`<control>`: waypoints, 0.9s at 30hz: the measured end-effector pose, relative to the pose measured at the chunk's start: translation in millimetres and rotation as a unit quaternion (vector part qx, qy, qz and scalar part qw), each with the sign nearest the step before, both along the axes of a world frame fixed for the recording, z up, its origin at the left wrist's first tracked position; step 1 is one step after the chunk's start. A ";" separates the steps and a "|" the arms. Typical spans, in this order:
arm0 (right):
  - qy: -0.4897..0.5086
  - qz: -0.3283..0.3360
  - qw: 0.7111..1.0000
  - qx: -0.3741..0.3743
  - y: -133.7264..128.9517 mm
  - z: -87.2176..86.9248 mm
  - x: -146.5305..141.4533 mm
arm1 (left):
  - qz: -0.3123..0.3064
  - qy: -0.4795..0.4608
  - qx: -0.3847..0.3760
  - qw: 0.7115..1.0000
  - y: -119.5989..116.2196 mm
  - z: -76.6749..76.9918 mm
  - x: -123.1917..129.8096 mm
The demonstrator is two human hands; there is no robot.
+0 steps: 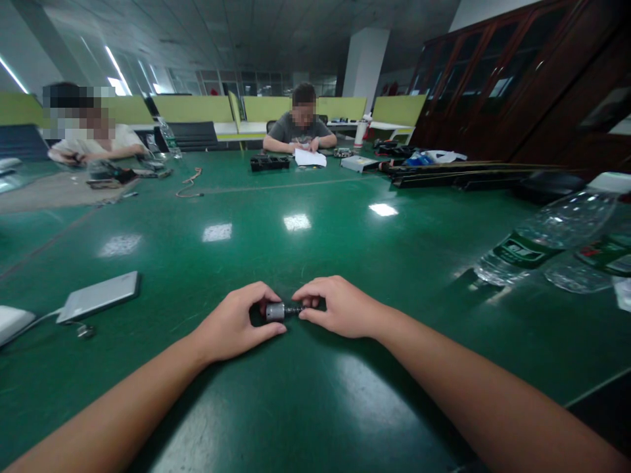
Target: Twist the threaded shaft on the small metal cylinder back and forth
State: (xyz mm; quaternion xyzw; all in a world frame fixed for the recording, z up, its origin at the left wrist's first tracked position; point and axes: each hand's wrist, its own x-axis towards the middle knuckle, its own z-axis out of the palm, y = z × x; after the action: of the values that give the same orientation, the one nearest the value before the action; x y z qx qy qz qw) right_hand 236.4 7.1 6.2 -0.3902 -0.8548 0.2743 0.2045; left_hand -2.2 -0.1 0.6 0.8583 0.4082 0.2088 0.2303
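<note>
A small silver metal cylinder (275,311) with a dark threaded shaft (294,310) pointing right lies on its side at the middle of the green table (315,249). Around the cylinder's left end curves my left hand (241,322), its thumb and fingers apart, with a gap between the thumb and the metal. At the shaft's tip is my right hand (340,307), thumb below and fingers above; whether the fingertips press on the tip is hard to make out.
At the left are a silver flat device (101,297) and a cable. Clear bottles (525,249) stand at the right. Two people sit across the table, near a black part (269,163), paper (310,157) and long dark strips (444,174).
</note>
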 end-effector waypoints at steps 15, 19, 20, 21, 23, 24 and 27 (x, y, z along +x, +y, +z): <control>0.003 0.015 0.999 0.041 -1.2 -6.7 -10.3 | 0.006 0.002 -0.001 1.000 0.0 -0.2 4.7; 0.001 0.017 0.998 0.056 -1.2 -8.7 -11.8 | 0.008 0.008 0.004 1.000 -0.5 -0.6 5.0; 0.001 0.016 0.998 0.059 -0.9 -9.4 -12.3 | 0.007 0.009 0.006 1.000 -0.7 -0.7 5.1; 0.000 0.016 0.998 0.062 -0.6 -10.1 -12.7 | 0.007 0.010 0.007 1.000 -0.8 -0.6 5.3; -0.001 0.015 0.998 0.065 0.1 -11.0 -13.6 | 0.007 0.009 0.010 1.000 -1.2 -0.4 5.8; -0.002 0.015 0.998 0.066 0.3 -11.1 -14.0 | 0.006 0.009 0.011 1.000 -1.4 -0.2 6.1; -0.006 0.015 0.998 0.066 0.4 -10.5 -14.6 | 0.007 0.009 0.013 1.000 -1.9 0.3 6.7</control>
State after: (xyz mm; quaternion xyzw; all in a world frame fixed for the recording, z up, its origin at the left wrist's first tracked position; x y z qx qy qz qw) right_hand 221.7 7.5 -4.2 -0.3644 -0.8781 0.2183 0.2203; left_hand 4.5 -2.0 0.9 0.8603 0.4135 0.2075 0.2142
